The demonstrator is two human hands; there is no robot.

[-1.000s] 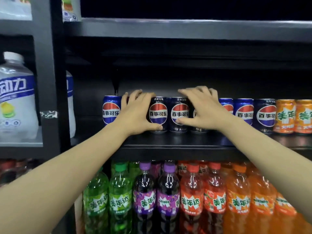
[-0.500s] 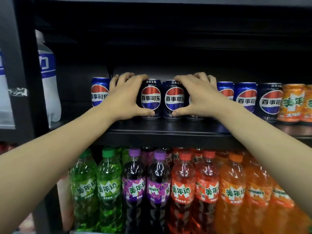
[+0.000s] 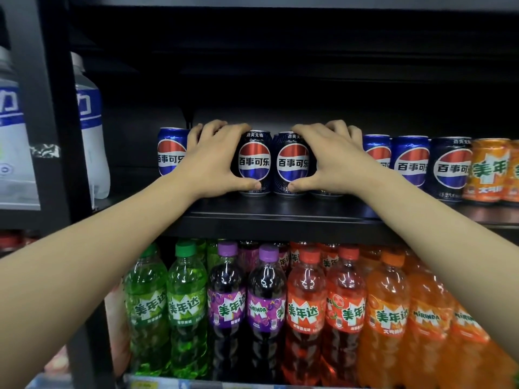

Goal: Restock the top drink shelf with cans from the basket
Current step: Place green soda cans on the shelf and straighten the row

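Note:
On the black top shelf point(image 3: 280, 217) stands a row of cola cans. My left hand point(image 3: 213, 158) and my right hand point(image 3: 334, 161) cup a tight group of black cola cans from either side. The left black can point(image 3: 254, 161) has my left thumb at its base and my fingers over the top beside it. My right hand grips the right black can point(image 3: 292, 164) the same way and hides another can behind it. A blue cola can point(image 3: 170, 153) stands just left of my left hand. No basket is in view.
Right of my hands stand blue cola cans point(image 3: 410, 161), a black one point(image 3: 449, 169) and orange soda cans point(image 3: 488, 169). Green, purple, red and orange soda bottles point(image 3: 266, 304) fill the shelf below. A black upright post point(image 3: 47, 122) and white bottles point(image 3: 92, 130) are at left.
My two hands have drawn closer together around the black cans, thumbs now nearly meeting at their bases. The view has shifted slightly left and down relative to the shelf.

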